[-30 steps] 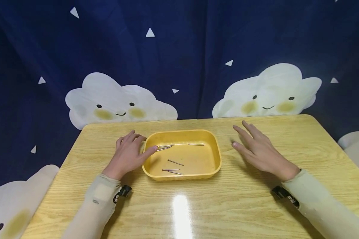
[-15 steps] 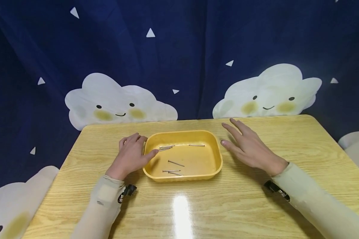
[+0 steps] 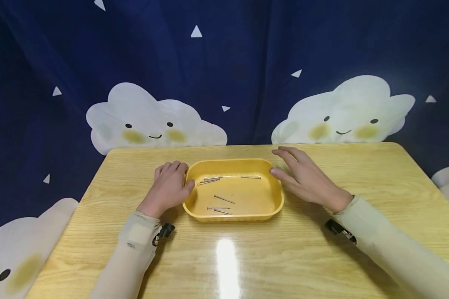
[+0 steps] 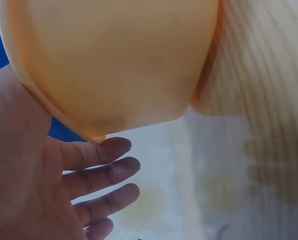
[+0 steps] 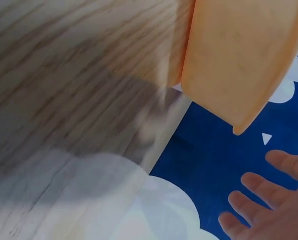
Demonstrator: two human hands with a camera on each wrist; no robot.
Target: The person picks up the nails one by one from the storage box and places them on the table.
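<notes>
A yellow plastic tray [image 3: 254, 209] sits on the wooden table, with several nails [image 3: 224, 199] lying loose inside. At its left end is my left hand [image 3: 166, 189], thumb hooked over the rim and fingers along the outside wall. The left wrist view shows those fingers [image 4: 106, 175] beside the tray's corner, the index finger at the rim; the thumb is hidden there. My right hand [image 3: 308, 178] is at the tray's right end, its fingers extended and the thumb tip overlapping the rim. In the right wrist view, the fingers [image 5: 261, 192] stand apart from the tray wall.
The light wooden table [image 3: 284, 257] extends around the tray on all sides. Behind its far edge hangs a dark blue curtain [image 3: 243, 62] printed with clouds and triangles. A small black camera is strapped to each wrist.
My right hand has moved left, from well beside the tray to its right rim. My left hand has stayed at the left rim, its thumb drawn back closer to it. The head view has shifted slightly.
</notes>
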